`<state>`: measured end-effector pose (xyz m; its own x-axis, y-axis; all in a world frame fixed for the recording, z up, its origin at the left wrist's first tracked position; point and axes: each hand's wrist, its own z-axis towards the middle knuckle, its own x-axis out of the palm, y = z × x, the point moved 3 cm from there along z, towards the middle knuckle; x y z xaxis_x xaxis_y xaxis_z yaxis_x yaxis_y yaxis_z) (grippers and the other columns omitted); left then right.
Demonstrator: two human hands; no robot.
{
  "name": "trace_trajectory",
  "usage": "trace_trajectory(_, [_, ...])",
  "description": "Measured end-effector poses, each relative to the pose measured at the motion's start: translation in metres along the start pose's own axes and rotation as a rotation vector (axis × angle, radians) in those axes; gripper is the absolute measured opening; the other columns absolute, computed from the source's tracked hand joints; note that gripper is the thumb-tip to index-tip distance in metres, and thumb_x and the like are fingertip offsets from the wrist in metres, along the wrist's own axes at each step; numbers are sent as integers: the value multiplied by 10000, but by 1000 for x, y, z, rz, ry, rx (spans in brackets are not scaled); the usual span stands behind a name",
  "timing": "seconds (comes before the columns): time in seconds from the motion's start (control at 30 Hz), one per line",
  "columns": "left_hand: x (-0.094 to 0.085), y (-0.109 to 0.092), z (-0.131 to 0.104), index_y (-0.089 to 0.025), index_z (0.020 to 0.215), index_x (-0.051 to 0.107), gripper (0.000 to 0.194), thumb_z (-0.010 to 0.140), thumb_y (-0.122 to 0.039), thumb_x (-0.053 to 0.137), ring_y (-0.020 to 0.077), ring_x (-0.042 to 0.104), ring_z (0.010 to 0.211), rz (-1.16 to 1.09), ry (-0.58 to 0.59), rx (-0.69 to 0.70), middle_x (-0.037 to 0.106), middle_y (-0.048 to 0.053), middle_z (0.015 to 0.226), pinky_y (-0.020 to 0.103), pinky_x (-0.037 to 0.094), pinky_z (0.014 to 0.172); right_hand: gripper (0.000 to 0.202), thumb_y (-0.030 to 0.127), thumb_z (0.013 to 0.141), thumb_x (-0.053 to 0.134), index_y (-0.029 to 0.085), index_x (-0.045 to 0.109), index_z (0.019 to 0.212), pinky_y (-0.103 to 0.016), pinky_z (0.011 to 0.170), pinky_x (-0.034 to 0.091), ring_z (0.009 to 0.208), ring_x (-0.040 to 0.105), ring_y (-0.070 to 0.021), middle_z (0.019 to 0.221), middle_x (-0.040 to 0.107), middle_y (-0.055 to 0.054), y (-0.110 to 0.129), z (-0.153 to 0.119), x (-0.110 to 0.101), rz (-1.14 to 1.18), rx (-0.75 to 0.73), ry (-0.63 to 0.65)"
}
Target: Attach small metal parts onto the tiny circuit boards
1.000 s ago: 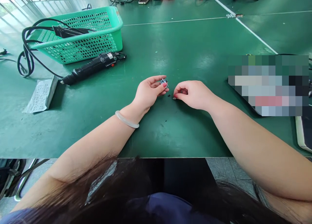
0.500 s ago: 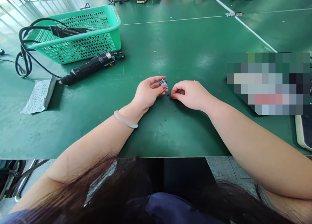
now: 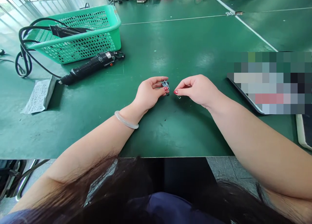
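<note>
Probably for steadiness, the left hand [image 3: 148,92] grasps the board [image 3: 165,84] between thumb and fingers over the table [image 3: 156,136], leaving its face exposed. Near it, the right hand [image 3: 198,89] pinches a clip [image 3: 179,96], its free end pointing toward the near right. The board's long axis seems to slant from far left to near right.

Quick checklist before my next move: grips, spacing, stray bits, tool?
1. Left hand gripping the blue-grey part: ok.
2. Right hand pinching the small piece: ok.
3. Gap between the hands: ok, they are apart.
4. No stray bits nearby: not ok, a dark speck lies on the table.
5. Black tool away from both hands: ok.
6. Tool switched off: cannot tell.
</note>
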<state>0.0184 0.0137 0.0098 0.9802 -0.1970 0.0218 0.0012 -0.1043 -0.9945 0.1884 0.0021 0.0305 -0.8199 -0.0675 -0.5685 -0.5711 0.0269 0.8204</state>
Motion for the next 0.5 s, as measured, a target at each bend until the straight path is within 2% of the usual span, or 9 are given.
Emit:
trace_trajectory(0.2, [0, 0, -1, -106, 1140, 697, 320, 840, -6, 648, 119, 726, 796, -12, 3, 12, 761, 76, 945, 288, 575, 831, 154, 235, 816, 752, 182, 670, 698, -335, 700, 528, 631, 648, -141, 702, 742, -40, -6, 4, 3, 62, -22, 22])
trace_trajectory(0.3, [0, 1, -1, -114, 1131, 698, 317, 838, -6, 644, 120, 727, 800, -12, 4, 12, 765, 74, 949, 289, 575, 837, 174, 252, 858, 745, 184, 645, 733, -299, 620, 508, 587, 634, -125, 679, 728, -34, -8, 6, 5, 100, 4, 31])
trace_trajectory(0.4, [0, 1, 0, -118, 1127, 697, 314, 835, -13, 648, 120, 727, 805, -8, 2, 9, 768, 70, 943, 282, 577, 829, 185, 301, 845, 780, 175, 678, 758, -274, 523, 476, 550, 614, -118, 669, 714, -40, -9, 6, 7, 145, 12, 48])
trace_trajectory(0.5, [0, 1, 0, -120, 1126, 698, 314, 832, -18, 657, 119, 727, 803, -11, 2, 6, 770, 72, 953, 282, 579, 828, 138, 282, 832, 799, 163, 743, 791, -276, 504, 491, 536, 611, -117, 665, 709, -42, -10, 6, 7, 194, 13, 55])
